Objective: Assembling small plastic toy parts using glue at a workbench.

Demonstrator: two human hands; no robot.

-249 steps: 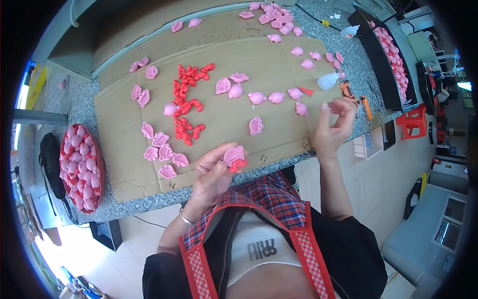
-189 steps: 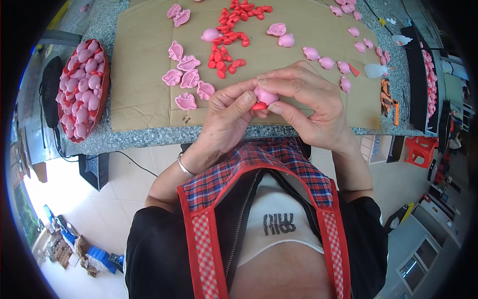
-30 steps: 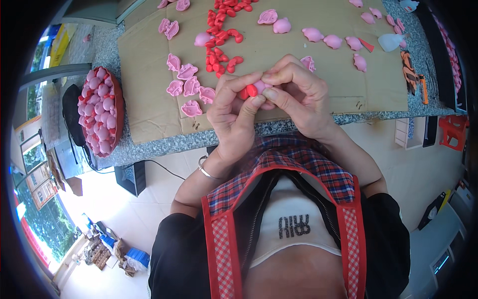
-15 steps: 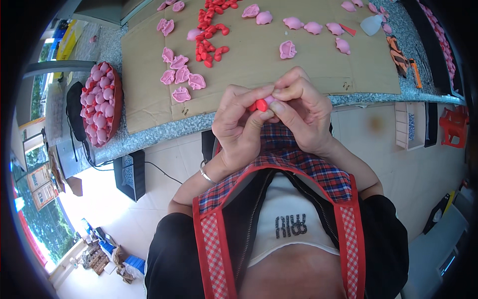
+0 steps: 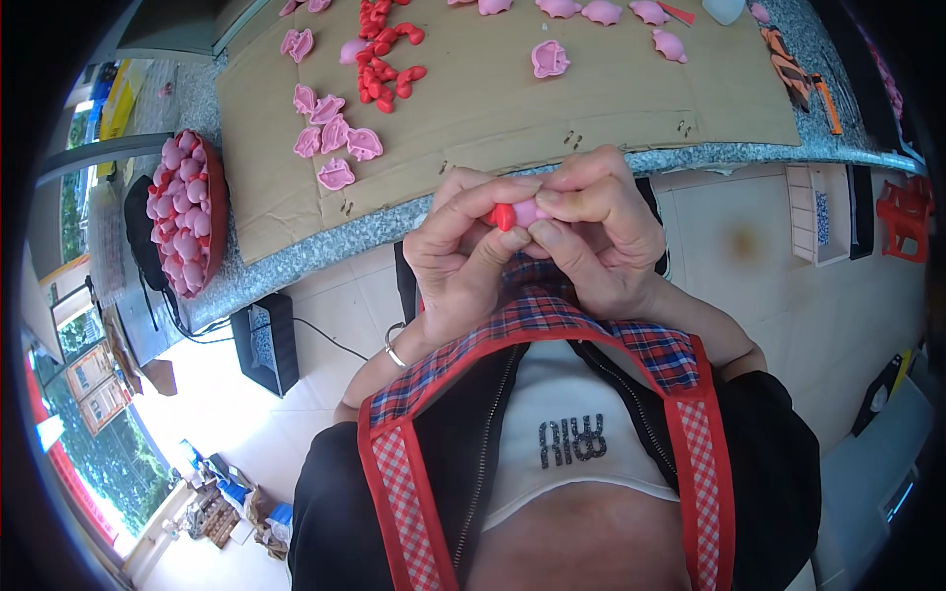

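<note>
Both hands meet close to my chest, below the counter edge. My left hand (image 5: 455,258) and my right hand (image 5: 598,231) pinch the same small pink petal piece (image 5: 530,211) with a red part (image 5: 503,217) pressed into its left end. Fingers hide most of the piece. Behind the hands, a cardboard sheet (image 5: 512,108) lies on the counter with loose pink petal pieces (image 5: 335,138) at its left and a heap of small red parts (image 5: 384,69) further back.
A red basket (image 5: 187,222) full of pink pieces stands at the counter's left end. More pink pieces (image 5: 552,59) line the sheet's far side. An orange tool (image 5: 803,74) lies at the right. A dark box (image 5: 268,340) sits on the floor.
My joined hands have come back from over the cardboard toward my chest, still pinching the pink and red piece. The view has tilted down, so the counter sits higher in the picture.
</note>
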